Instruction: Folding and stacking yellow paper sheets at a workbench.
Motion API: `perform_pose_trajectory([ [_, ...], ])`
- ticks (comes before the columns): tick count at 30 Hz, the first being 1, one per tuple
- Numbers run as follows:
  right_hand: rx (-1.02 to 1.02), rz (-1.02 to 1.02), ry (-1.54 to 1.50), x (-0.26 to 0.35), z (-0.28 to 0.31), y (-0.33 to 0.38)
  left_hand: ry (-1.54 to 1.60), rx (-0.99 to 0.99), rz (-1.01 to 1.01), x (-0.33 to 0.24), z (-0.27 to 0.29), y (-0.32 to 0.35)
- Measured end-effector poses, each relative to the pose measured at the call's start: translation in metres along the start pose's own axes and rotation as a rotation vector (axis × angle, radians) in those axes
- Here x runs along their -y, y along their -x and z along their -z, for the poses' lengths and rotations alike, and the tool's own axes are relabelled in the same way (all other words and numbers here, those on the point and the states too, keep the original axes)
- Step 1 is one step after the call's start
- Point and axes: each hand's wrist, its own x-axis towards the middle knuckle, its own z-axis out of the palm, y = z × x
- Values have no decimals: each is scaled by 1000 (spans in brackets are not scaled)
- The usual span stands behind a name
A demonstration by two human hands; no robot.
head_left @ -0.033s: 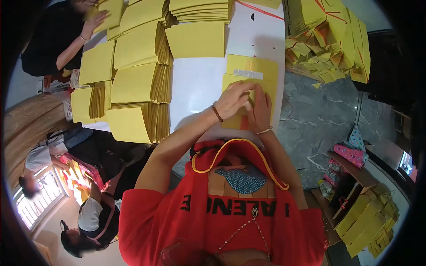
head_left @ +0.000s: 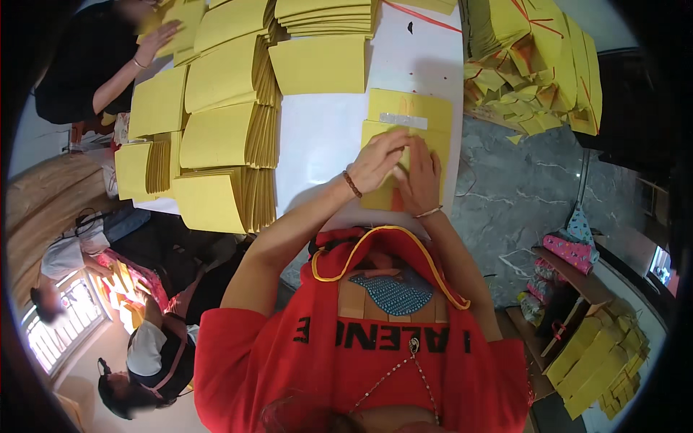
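Note:
A yellow paper piece [head_left: 444, 112] lies in front of me near the table's right edge, with a shiny pale strip [head_left: 403, 121] across its upper part. Both hands rest on this paper, close together. My left hand [head_left: 381, 160] lies with fingers stretched toward the right, their tips by the fingers of the other hand. My right hand [head_left: 421, 177] points away from me, fingers extended over the paper. I see nothing gripped in either one. A small orange patch [head_left: 397, 200] shows on the paper below the hands.
Stacks of folded yellow paper [head_left: 220, 137] fill the left of the white table [head_left: 310, 137]. A co-worker's hand [head_left: 155, 42] touches paper at the far left. Yellow bundles with red ties [head_left: 534, 65] stand beyond the right edge. Other people [head_left: 148, 361] sit at lower left.
My fingers have shifted very slightly on the paper. The co-worker's hand at the far left has moved a little. The paper stays in place.

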Motion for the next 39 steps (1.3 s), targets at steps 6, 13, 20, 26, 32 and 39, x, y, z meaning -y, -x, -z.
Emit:
perform_pose_trajectory([
  [6,5,60,229,3,-9,-1,572,-379,208,-5,1,-1],
  [13,63,37,401,0,-17,1,-652,-115,43,-21,-14,37],
  [20,118,28,184,-4,-7,1,-736,-110,49,-11,-21,35],
  [26,83,44,403,-20,14,18,-777,-69,83,-21,-21,34],
  [32,44,41,370,-24,10,15,-892,-88,48,-25,-20,31],
  [39,145,-200,-400,-50,22,10,-1148,-43,-365,-24,-28,22],
])
